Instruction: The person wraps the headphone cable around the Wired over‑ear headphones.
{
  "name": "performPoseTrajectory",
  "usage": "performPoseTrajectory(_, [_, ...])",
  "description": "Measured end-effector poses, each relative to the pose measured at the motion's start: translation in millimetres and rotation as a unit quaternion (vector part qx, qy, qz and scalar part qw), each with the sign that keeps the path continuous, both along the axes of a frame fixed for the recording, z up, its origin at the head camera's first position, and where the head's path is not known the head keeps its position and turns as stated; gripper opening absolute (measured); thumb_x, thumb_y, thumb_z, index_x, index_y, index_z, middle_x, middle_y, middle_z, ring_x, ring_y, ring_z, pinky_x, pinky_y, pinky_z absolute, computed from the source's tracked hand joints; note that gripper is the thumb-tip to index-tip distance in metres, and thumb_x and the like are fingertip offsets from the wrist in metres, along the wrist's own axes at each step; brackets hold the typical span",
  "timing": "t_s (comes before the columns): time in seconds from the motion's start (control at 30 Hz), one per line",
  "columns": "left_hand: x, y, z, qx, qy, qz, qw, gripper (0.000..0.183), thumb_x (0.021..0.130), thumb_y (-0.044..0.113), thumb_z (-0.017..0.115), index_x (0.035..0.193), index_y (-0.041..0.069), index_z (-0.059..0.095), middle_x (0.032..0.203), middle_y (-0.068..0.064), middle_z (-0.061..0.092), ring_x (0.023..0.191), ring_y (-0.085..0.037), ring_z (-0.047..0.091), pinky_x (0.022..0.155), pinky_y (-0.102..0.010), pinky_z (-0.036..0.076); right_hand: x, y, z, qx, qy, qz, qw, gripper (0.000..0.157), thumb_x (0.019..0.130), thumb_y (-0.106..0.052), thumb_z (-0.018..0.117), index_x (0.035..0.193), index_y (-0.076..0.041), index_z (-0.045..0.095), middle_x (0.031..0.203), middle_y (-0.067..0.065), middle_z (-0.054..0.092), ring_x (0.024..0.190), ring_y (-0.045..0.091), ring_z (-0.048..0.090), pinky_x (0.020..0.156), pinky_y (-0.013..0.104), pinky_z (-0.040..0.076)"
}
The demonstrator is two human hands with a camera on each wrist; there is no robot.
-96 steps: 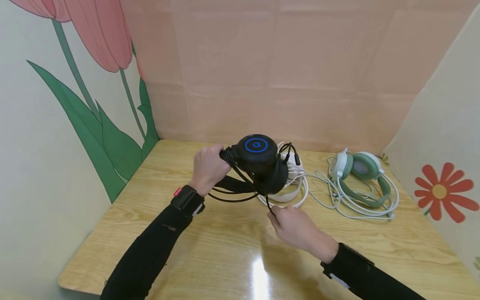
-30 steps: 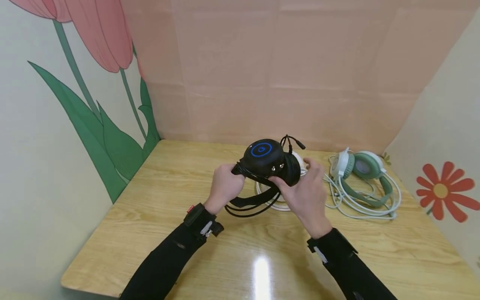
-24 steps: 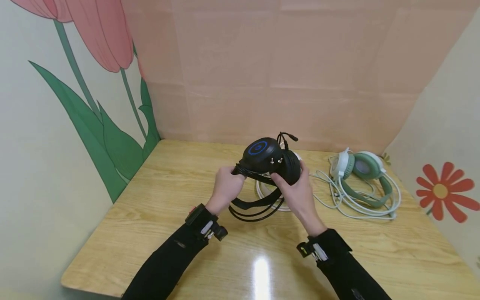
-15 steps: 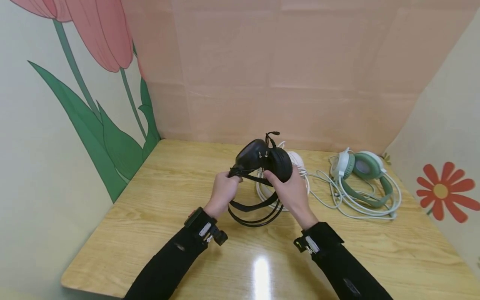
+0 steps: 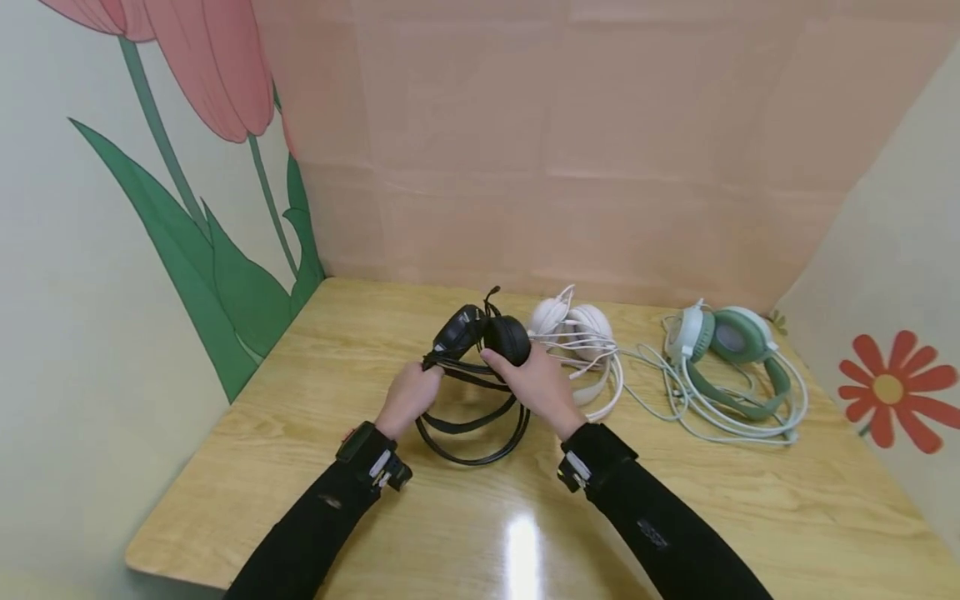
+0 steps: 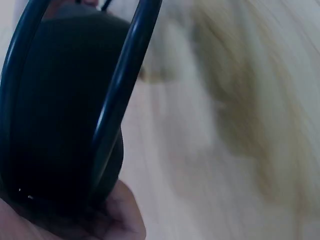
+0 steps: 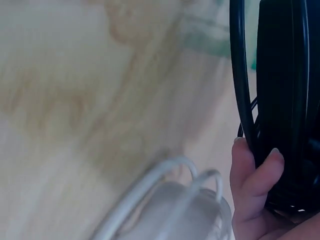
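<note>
Both hands hold black over-ear headphones (image 5: 507,339) low over the table, left of its middle in the head view. My left hand (image 5: 408,396) grips the left side, where the headband meets the left ear cup (image 5: 459,332) and a bundled cable. My right hand (image 5: 538,385) holds the right ear cup, thumb across its near side and fingers behind it. The padded headband (image 5: 468,426) and thin outer hoops (image 5: 480,461) loop toward me. A small dark cable end (image 5: 492,292) sticks up at the back. Close up in the right wrist view, fingertips (image 7: 272,167) press against the black headphones.
White headphones (image 5: 592,325) with coiled white cable lie just right of my right hand. Farther right rest green-and-white headphones (image 5: 772,387) with their cable looped around them. A pink backdrop (image 5: 562,167) stands behind the wooden table (image 5: 390,533), with walls on both sides.
The right hand has gone from the cable to the right ear cup. The black headphones have turned and moved left and down, uncovering the white headphones.
</note>
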State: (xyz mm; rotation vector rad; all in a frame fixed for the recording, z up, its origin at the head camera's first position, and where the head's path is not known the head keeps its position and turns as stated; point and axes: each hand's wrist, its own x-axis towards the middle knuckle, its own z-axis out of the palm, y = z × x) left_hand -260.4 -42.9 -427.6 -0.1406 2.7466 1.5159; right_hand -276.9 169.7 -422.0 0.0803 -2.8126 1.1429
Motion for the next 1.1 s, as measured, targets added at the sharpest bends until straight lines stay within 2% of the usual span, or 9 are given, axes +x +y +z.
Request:
performPoseTrajectory(0.1, [-3.0, -10.6, -11.6, -0.054, 0.002, -0.008, 0.9985, 0.032, 0.094, 0.03, 0.048, 0.065, 0.015, 0.048, 0.063, -0.001, 0.044, 0.054, -0.019, 0.042, 0.053, -0.031, 0.032, -1.1, -6.8, -8.2, 0.02, -0.018, -0.001, 1.0, 0.099, 0.077, -0.09, 0.05, 0.124, -0.003, 0.056, 0.11, 0.018, 0.066, 0.097, 0.032, 0.067, 0.075, 0.043, 0.051])
performPoseTrajectory(0.2, [-4.3, -17.6, -19.7, -0.075, -0.006, -0.021, 0.9969, 0.031, 0.094, 0.029, 0.048, 0.067, 0.013, 0.05, 0.065, -0.002, 0.044, 0.056, -0.02, 0.043, 0.054, -0.032, 0.032, -2.6, -12.3, -13.9, 0.036, -0.03, -0.003, 0.999, 0.115, 0.077, -0.091, 0.048, 0.14, 0.005, 0.044, 0.125, 0.028, 0.061, 0.11, 0.04, 0.064, 0.083, 0.048, 0.051])
performPoseTrajectory(0.33, [-5.9, -22.6, -26.6, -0.097, -0.018, -0.039, 0.9944, 0.034, 0.097, 0.03, 0.048, 0.067, 0.012, 0.05, 0.065, -0.003, 0.043, 0.056, -0.02, 0.043, 0.054, -0.032, 0.031, -4.4, -16.9, -20.4, 0.056, -0.04, 0.0, 0.998, 0.118, 0.08, -0.09, 0.045, 0.148, 0.007, 0.037, 0.132, 0.033, 0.057, 0.115, 0.044, 0.062, 0.088, 0.051, 0.051])
performPoseTrajectory(0.5, [-11.9, -28.2, -31.5, -0.129, -0.037, -0.059, 0.9892, 0.037, 0.098, 0.032, 0.046, 0.066, 0.014, 0.049, 0.065, -0.003, 0.043, 0.056, -0.02, 0.041, 0.054, -0.032, 0.03, -4.2, -21.5, -23.1, 0.066, -0.048, 0.001, 0.997, 0.114, 0.084, -0.087, 0.042, 0.149, 0.006, 0.038, 0.134, 0.033, 0.056, 0.117, 0.046, 0.061, 0.09, 0.054, 0.05])
performPoseTrajectory(0.63, [-16.4, -31.2, -29.2, -0.161, -0.053, -0.07, 0.983, 0.036, 0.099, 0.032, 0.044, 0.07, 0.012, 0.052, 0.068, -0.005, 0.045, 0.057, -0.021, 0.043, 0.055, -0.032, 0.032, -3.7, -23.9, -20.6, 0.058, -0.058, 0.008, 0.997, 0.111, 0.088, -0.085, 0.037, 0.151, 0.006, 0.035, 0.138, 0.034, 0.053, 0.121, 0.048, 0.057, 0.095, 0.056, 0.047])
performPoseTrajectory(0.7, [-19.1, -32.5, -28.4, -0.168, -0.057, -0.072, 0.9815, 0.034, 0.099, 0.031, 0.045, 0.072, 0.011, 0.054, 0.069, -0.006, 0.048, 0.057, -0.021, 0.046, 0.055, -0.032, 0.035, -3.5, -24.3, -19.8, 0.052, -0.061, 0.012, 0.997, 0.109, 0.09, -0.083, 0.034, 0.152, 0.006, 0.034, 0.14, 0.034, 0.051, 0.124, 0.048, 0.055, 0.097, 0.056, 0.045])
performPoseTrajectory(0.87, [-26.0, -36.0, -27.8, -0.152, -0.061, -0.067, 0.9842, 0.033, 0.097, 0.029, 0.048, 0.071, 0.01, 0.053, 0.067, -0.007, 0.053, 0.053, -0.021, 0.051, 0.051, -0.03, 0.039, -0.7, -24.5, -16.4, 0.023, -0.058, 0.031, 0.998, 0.103, 0.094, -0.079, 0.03, 0.156, 0.003, 0.028, 0.152, 0.03, 0.041, 0.137, 0.045, 0.045, 0.107, 0.056, 0.038])
performPoseTrajectory(1.0, [-32.7, -38.8, -27.2, -0.152, -0.06, -0.062, 0.9845, 0.031, 0.096, 0.028, 0.049, 0.075, 0.007, 0.057, 0.07, -0.009, 0.056, 0.051, -0.02, 0.052, 0.049, -0.029, 0.04, 3.9, -22.9, -11.0, 0.014, -0.058, 0.054, 0.997, 0.093, 0.101, -0.068, 0.035, 0.158, 0.005, 0.02, 0.16, 0.028, 0.029, 0.147, 0.042, 0.03, 0.116, 0.054, 0.028])
performPoseTrajectory(1.1, [-37.2, -40.2, -26.1, -0.162, -0.055, -0.065, 0.9831, 0.031, 0.096, 0.028, 0.049, 0.078, 0.004, 0.06, 0.074, -0.012, 0.059, 0.051, -0.021, 0.053, 0.049, -0.029, 0.04, 7.9, -20.7, -8.5, 0.044, -0.04, 0.064, 0.996, 0.082, 0.105, -0.051, 0.044, 0.156, 0.009, 0.021, 0.158, 0.031, 0.029, 0.147, 0.043, 0.03, 0.116, 0.053, 0.028])
